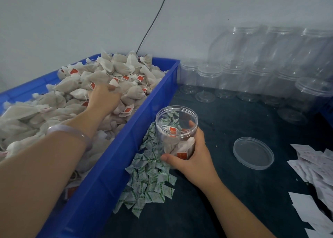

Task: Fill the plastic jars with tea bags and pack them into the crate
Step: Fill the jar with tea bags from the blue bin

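Two hands worked: left hand [105, 98] grasped tea bags [100, 70] in the blue bin [111, 165]; right hand [193, 156] held the open plastic jar [175, 124] close by for filling.

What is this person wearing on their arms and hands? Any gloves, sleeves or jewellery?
No gloves: the left hand and the right hand are both bare, and no sleeves show on either forearm. The left wrist carries one smooth, rounded bangle, pale lilac and slightly translucent. Nothing is worn on the right wrist, and no watch shows on either arm.
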### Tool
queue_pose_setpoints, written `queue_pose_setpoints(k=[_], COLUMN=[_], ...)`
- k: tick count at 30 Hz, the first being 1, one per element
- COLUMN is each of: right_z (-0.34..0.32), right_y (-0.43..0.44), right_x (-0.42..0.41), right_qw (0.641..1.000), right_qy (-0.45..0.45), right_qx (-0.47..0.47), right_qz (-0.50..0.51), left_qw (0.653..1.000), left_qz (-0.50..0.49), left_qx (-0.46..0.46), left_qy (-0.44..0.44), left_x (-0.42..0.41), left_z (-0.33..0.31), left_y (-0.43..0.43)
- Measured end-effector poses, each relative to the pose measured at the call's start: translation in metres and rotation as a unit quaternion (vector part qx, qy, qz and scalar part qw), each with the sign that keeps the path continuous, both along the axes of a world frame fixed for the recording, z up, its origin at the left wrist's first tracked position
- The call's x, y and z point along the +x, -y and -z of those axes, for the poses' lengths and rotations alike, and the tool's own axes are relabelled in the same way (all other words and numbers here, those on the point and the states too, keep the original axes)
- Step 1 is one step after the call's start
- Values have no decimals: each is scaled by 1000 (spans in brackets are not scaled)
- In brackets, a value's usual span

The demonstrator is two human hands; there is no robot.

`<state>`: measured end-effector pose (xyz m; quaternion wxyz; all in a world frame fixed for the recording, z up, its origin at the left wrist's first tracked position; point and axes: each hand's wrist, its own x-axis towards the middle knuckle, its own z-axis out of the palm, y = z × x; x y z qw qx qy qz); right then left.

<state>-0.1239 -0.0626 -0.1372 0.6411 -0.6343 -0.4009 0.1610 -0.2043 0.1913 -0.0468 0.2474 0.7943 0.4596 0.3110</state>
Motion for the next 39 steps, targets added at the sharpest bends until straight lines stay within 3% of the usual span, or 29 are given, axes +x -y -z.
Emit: queue_pose_setpoints(k=[7, 11, 15, 19, 22, 26, 28, 33, 36, 39], right_z=[0, -1, -1, -2, -2, -3, -3, -4, -6, -8], right_y=[0, 0, 0, 0, 0, -1, -1, 0, 1, 2], right_x=[0, 0, 0, -1, -1, -1, -1, -2, -2, -1], right_qw=[1000, 1000, 1000, 1000, 1000, 1000, 1000, 1000, 999, 999], right_qy=[0, -1, -1, -3, -2, -1, 0, -20, -26, -24], right_qx=[2, 6, 8, 12, 16, 15, 13, 15, 14, 15], right_qz=[0, -3, -5, -4, -2, -2, -6, -11, -20, -33], left_qw=[991, 975, 927, 918, 906, 921, 921, 952, 972, 965], left_qz=[-6, 32, 194, 322, 371, 383, 387, 293, 201, 164], left_qx=[51, 11, -122, -129, -112, 28, 52, 73, 99, 102], left_qy=[122, 219, 296, 195, 170, 62, -11, 45, -73, -178], left_x=[5, 10, 9, 9, 12, 11, 9, 21, 37, 55], left_z=[-11, -28, -47, -53, -51, -50, -49, -45, -44, -39], left_y=[6, 24, 64, 101, 120, 126, 125, 96, 51, 13])
